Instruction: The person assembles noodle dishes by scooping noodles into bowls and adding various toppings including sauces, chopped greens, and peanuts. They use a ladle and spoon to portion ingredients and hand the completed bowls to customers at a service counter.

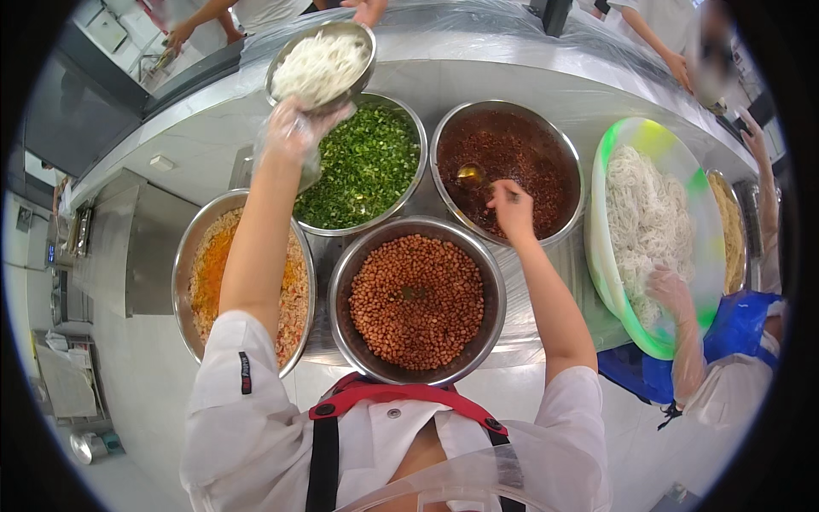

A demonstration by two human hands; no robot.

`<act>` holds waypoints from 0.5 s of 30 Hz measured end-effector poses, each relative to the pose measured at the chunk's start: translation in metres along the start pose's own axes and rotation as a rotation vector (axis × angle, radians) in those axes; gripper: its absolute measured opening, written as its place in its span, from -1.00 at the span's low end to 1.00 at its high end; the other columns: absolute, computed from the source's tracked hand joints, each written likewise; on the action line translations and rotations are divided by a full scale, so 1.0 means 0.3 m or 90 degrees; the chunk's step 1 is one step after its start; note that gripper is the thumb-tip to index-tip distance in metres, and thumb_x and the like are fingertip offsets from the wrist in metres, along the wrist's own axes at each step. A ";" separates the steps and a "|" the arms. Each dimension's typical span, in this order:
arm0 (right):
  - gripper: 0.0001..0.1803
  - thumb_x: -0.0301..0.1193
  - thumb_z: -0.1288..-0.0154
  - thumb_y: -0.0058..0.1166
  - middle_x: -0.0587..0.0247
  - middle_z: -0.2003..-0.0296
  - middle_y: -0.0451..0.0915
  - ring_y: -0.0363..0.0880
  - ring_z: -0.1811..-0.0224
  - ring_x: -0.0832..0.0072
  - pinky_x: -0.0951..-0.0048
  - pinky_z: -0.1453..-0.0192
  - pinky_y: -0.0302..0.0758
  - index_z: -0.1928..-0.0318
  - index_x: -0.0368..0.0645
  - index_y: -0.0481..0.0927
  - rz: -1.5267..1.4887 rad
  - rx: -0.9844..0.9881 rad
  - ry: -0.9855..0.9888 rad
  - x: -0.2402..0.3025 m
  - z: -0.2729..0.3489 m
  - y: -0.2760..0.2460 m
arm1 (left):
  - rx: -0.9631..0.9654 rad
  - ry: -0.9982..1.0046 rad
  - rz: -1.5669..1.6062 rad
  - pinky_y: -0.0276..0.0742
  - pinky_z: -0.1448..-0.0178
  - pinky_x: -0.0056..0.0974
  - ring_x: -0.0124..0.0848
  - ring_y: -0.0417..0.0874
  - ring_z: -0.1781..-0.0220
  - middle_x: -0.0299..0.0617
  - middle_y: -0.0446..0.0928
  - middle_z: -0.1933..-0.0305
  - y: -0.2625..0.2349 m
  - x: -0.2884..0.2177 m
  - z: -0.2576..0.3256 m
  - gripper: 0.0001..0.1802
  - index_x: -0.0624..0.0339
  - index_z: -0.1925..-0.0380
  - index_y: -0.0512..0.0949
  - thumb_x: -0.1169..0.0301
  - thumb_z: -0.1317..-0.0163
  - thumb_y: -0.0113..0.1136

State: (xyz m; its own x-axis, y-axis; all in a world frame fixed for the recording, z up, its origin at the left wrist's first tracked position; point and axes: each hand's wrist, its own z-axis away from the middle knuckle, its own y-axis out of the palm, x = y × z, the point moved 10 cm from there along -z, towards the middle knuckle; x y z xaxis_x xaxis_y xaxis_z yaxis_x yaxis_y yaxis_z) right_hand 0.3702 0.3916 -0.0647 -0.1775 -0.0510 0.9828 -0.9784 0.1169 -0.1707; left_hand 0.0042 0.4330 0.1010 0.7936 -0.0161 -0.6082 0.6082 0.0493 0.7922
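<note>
Your gloved left hand [290,128] gripped the noodle bowl [322,66], its near rim hidden by your fingers. Your right hand [510,207] clasped the spoon [472,177], handle hidden, over the chili bowl [509,167].

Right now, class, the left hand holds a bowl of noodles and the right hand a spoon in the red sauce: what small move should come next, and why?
Probably lift the spoon from the red sauce bowl toward the noodle bowl, which the left hand holds up untopped; the right hand grips the handle.

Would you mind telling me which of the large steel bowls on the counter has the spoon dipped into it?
The bowl of dark red-brown chili sauce, at the back right. The right hand holds a spoon in it; the chopped greens, peanuts and orange mix have none.
</note>
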 end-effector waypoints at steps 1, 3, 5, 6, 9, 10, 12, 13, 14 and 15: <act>-0.82 -0.42 -0.27 -0.02 0.19 0.55 0.54 0.56 0.54 0.52 0.55 0.45 0.43 0.27 -0.30 0.53 0.034 0.038 -0.012 0.011 0.011 0.038 | -0.026 -0.013 -0.004 0.46 -0.07 0.29 0.15 0.30 -0.20 0.26 0.18 -0.20 -0.004 0.014 0.054 -0.28 0.34 -0.22 0.01 0.67 0.08 -0.27; -0.84 -0.45 -0.26 -0.03 0.07 0.46 0.55 0.59 0.49 0.44 0.48 0.46 0.44 0.26 -0.31 0.52 0.075 0.084 -0.062 0.053 0.049 0.106 | -0.067 -0.024 -0.044 0.54 -0.03 0.22 0.16 0.31 -0.20 0.31 0.17 -0.20 -0.035 0.036 0.169 -0.27 0.36 -0.23 -0.04 0.68 0.09 -0.31; -0.86 -0.47 -0.25 -0.03 0.06 0.43 0.55 0.60 0.48 0.40 0.43 0.40 0.46 0.28 -0.31 0.51 0.191 0.108 -0.152 0.105 0.075 0.141 | -0.146 -0.034 -0.077 0.63 0.05 0.14 0.15 0.36 -0.16 0.33 0.17 -0.19 -0.115 0.051 0.270 -0.29 0.42 -0.21 -0.06 0.68 0.09 -0.35; -0.86 -0.46 -0.24 -0.03 0.07 0.44 0.55 0.59 0.49 0.42 0.41 0.36 0.46 0.28 -0.30 0.51 0.209 0.115 -0.171 0.125 0.088 0.147 | -0.150 -0.035 -0.089 0.62 0.05 0.14 0.14 0.38 -0.15 0.32 0.18 -0.18 -0.133 0.061 0.321 -0.29 0.43 -0.21 -0.07 0.68 0.09 -0.33; -0.82 -0.43 -0.24 -0.05 0.10 0.47 0.56 0.59 0.50 0.45 0.41 0.32 0.45 0.30 -0.31 0.52 0.096 0.144 0.004 0.118 0.113 0.099 | -0.222 -0.043 -0.094 0.61 0.02 0.12 0.12 0.41 -0.13 0.30 0.24 -0.15 -0.189 0.101 0.448 -0.31 0.46 -0.20 -0.02 0.67 0.07 -0.28; -0.81 -0.42 -0.24 -0.06 0.11 0.48 0.57 0.59 0.50 0.46 0.43 0.33 0.46 0.30 -0.32 0.52 0.068 0.116 0.037 0.115 0.112 0.061 | -0.251 -0.049 -0.109 0.61 0.01 0.12 0.11 0.42 -0.12 0.29 0.26 -0.15 -0.198 0.113 0.481 -0.32 0.47 -0.20 -0.01 0.67 0.06 -0.26; -0.79 -0.42 -0.25 -0.08 0.13 0.51 0.58 0.60 0.50 0.48 0.45 0.35 0.46 0.30 -0.34 0.52 0.010 0.074 0.102 0.087 0.101 0.002 | -0.249 -0.064 -0.077 0.40 -0.12 0.30 0.20 0.30 -0.20 0.28 0.19 -0.22 -0.275 0.144 0.531 -0.29 0.49 -0.22 -0.03 0.65 0.08 -0.32; -0.76 -0.40 -0.25 -0.10 0.13 0.53 0.58 0.60 0.50 0.47 0.49 0.36 0.47 0.28 -0.36 0.52 -0.055 0.038 0.132 0.018 0.077 -0.043 | -0.249 -0.069 -0.072 0.36 -0.14 0.32 0.19 0.29 -0.21 0.26 0.19 -0.23 -0.271 0.165 0.556 -0.29 0.48 -0.22 -0.02 0.64 0.08 -0.32; -0.75 -0.39 -0.24 -0.09 0.10 0.53 0.58 0.59 0.50 0.46 0.49 0.33 0.47 0.25 -0.36 0.51 -0.080 0.007 0.166 -0.009 0.068 -0.073 | -0.252 -0.071 -0.067 0.33 -0.16 0.34 0.19 0.28 -0.22 0.24 0.19 -0.24 -0.274 0.180 0.582 -0.29 0.47 -0.22 -0.01 0.64 0.07 -0.31; -0.75 -0.38 -0.24 -0.08 0.10 0.53 0.58 0.59 0.50 0.47 0.49 0.33 0.47 0.25 -0.36 0.51 -0.103 -0.013 0.182 -0.027 0.060 -0.094 | -0.230 -0.083 -0.065 0.32 -0.16 0.33 0.14 0.28 -0.24 0.20 0.18 -0.26 -0.263 0.198 0.596 -0.30 0.43 -0.23 0.03 0.63 0.06 -0.30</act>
State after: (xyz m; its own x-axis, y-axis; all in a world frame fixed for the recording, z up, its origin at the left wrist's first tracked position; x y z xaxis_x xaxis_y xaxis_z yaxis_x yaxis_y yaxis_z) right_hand 0.3974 0.3708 -0.0690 0.0204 0.2091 0.9777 -0.9885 0.1505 -0.0115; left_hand 0.0066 0.2494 0.0110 0.7389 -0.1648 -0.6534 0.6575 0.3888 0.6455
